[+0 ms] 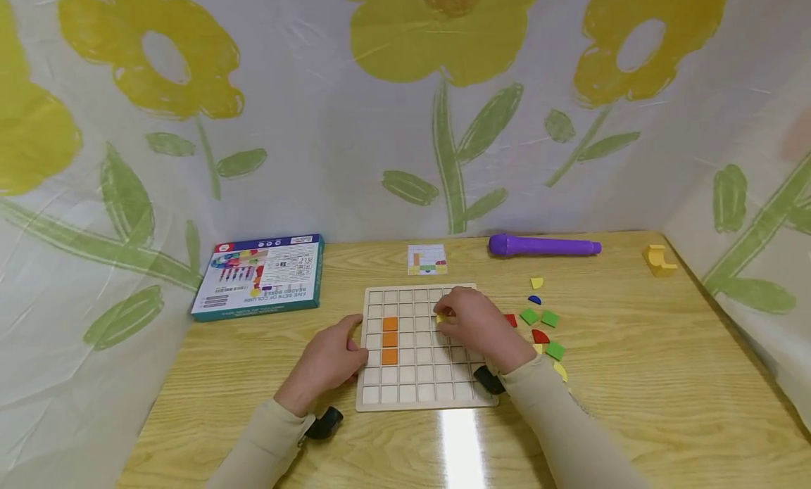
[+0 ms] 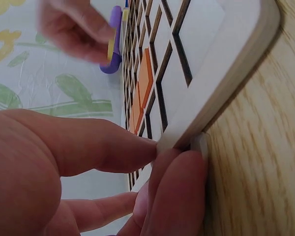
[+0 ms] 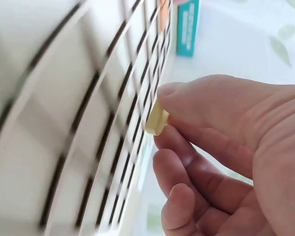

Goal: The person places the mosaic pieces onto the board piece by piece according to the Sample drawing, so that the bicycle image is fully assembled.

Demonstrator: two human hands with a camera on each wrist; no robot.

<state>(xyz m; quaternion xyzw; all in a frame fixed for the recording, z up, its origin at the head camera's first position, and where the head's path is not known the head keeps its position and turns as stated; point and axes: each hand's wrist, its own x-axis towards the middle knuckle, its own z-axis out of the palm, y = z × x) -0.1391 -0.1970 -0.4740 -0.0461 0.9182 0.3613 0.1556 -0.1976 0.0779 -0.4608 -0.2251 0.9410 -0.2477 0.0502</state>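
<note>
A wooden grid board (image 1: 407,375) lies on the table, with orange square tiles (image 1: 389,340) in a column toward its left side. My left hand (image 1: 331,355) holds the board's left edge; in the left wrist view the thumb (image 2: 113,150) and curled fingertips (image 2: 179,187) pinch the rim. Above the right part of the grid, my right hand (image 1: 476,324) pinches a small yellow tile (image 3: 157,119) between thumb and forefinger. The other fingers of that hand are curled loosely. Its palm hides some of the grid's right side in the head view.
Green squares (image 1: 549,319), red quarter-round pieces (image 1: 541,336), yellow pieces (image 1: 536,283) and a blue half-round (image 1: 535,300) lie right of the board. Behind it are a pattern card (image 1: 427,259) and a purple stick (image 1: 545,246). A box (image 1: 258,274) stands back left, a yellow block (image 1: 659,260) far right.
</note>
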